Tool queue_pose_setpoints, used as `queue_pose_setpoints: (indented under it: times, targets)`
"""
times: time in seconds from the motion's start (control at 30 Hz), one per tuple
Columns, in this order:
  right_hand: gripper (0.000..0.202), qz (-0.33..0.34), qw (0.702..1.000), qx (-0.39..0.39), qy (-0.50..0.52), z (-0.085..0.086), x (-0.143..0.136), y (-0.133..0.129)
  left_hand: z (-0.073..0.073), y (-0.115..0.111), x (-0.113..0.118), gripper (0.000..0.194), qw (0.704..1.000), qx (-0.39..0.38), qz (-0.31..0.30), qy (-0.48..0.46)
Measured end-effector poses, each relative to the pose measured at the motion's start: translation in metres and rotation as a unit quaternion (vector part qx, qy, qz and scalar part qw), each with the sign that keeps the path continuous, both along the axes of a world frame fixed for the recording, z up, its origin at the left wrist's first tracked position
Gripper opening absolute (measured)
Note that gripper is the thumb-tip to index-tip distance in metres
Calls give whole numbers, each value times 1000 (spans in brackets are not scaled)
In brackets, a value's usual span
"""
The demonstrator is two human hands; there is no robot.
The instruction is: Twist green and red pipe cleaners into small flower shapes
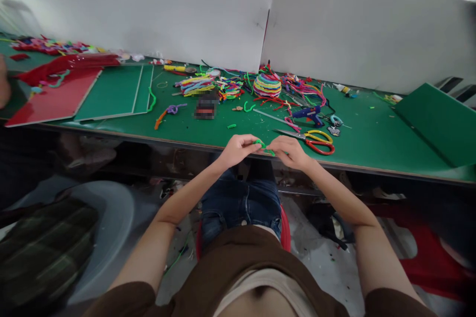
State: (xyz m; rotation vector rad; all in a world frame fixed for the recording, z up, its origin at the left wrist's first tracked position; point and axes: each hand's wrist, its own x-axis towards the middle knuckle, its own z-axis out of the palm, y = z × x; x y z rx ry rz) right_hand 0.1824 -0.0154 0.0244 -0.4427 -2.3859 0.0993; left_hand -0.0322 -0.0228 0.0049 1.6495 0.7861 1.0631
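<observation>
Close to the table's front edge, my left hand (241, 149) pinches a short green pipe cleaner (261, 144) between thumb and fingers. Facing it, my right hand (288, 151) has its fingers closed on the other end of the same pipe cleaner, which looks bent or twisted. Just right of my right hand lie scissors (310, 138) with one yellow and one red handle. Beyond the hands are a short green piece (231, 126) and a curved green pipe cleaner (249, 107). A blue glue gun (308, 115) rests behind the scissors.
On the green table (372, 143) stand a striped multicoloured ball (267, 85) and a bundle of colourful pipe cleaners (197, 84). A purple and orange twisted piece (169, 113) lies left. Red and green boards (55, 99) are further left; another green board (442, 124) stands right. White panels rise behind.
</observation>
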Motion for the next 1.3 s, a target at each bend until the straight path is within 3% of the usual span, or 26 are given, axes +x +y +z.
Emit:
queue_pose_setpoints:
  times: [0.07, 0.13, 0.2, 0.3, 0.4, 0.47, 0.53, 0.6, 0.67, 0.73, 0.8, 0.97, 1.07, 1.13, 1.17, 1.23, 1.3]
  targets:
    - [18, -4, 991, -134, 11, 0, 0, -3, -2, 0, -3, 20, 975, 177, 68, 115]
    - [17, -22, 976, -216, 12, 0, -1, -5, -4, 0, -6, 18, 912, 341, 105, 202]
    - [20, -49, 968, -246, 6, -2, -3, -7, -7, 1, -8, 21, 840, 470, 117, 245]
    - [25, -94, 959, -266, 3, -7, -9, -6, -10, 1, -10, 21, 751, 593, 118, 265]
    - [35, -150, 950, -272, 33, -16, -16, -4, -13, 3, -14, 21, 699, 655, 116, 262]
    - [44, -193, 935, -291, 69, -21, -19, -2, -16, 5, -18, 24, 683, 676, 106, 257]
    - [53, -214, 894, -383, 88, -22, -20, -1, -21, 8, -23, 26, 680, 685, 86, 247]
    - [60, -200, 812, -542, 85, -21, -21, -2, -28, 11, -26, 29, 691, 683, 61, 230]
    - [64, -164, 701, -688, 90, -18, -23, -3, -34, 13, -28, 30, 708, 668, 33, 225]
    - [58, -119, 622, -765, 118, -14, -24, -6, -39, 15, -28, 30, 723, 643, 7, 251]
    - [49, -77, 590, -789, 153, -12, -26, -8, -42, 15, -28, 29, 728, 623, -7, 287]
    - [33, -59, 563, -794, 223, -12, -28, -10, -37, 12, -30, 33, 702, 658, 20, 271]
    - [31, -60, 579, -779, 233, -14, -26, -11, -30, 7, -29, 31, 680, 697, 83, 212]
    - [29, -61, 630, -739, 231, -15, -24, -13, -25, 2, -25, 29, 678, 701, 120, 183]
    - [28, -65, 670, -703, 229, -16, -22, -15, -23, -1, -22, 28, 696, 684, 132, 176]
    - [25, -84, 770, -596, 210, -14, -19, -18, -19, -6, -15, 18, 781, 584, 148, 164]
    - [20, -104, 877, -440, 160, -10, -13, -20, -14, -10, -9, 14, 899, 390, 149, 129]
